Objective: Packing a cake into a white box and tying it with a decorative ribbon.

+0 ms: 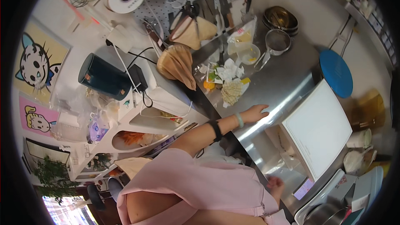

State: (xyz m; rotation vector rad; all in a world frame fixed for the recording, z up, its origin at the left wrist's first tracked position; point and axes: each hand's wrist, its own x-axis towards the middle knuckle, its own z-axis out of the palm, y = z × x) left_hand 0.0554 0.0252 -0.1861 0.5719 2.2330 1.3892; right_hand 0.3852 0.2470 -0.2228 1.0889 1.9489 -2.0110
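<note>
My left hand (255,113) reaches over the steel worktop (287,85), its fingers stretched out and nothing in them. A pale green bangle (239,120) circles that wrist. To its right stands a large box with a white top (318,131). My right hand (275,184) is by the worktop's near edge, below the box; its fingers look bent, but they are too small and blurred to tell what they do. Beyond my left hand lie a checked crumpled wrapper (233,91), white crumpled tissue (230,70) and an orange scrap (208,85).
Farther back are a sieve (278,42), stacked metal bowls (287,26) and a clear cup (249,54). A blue disc (336,73) leans at the right wall. A grey tray with a metal pot (327,216) sits lower right. White shelving (137,119) flanks the left, with a dark bin (104,76) on top.
</note>
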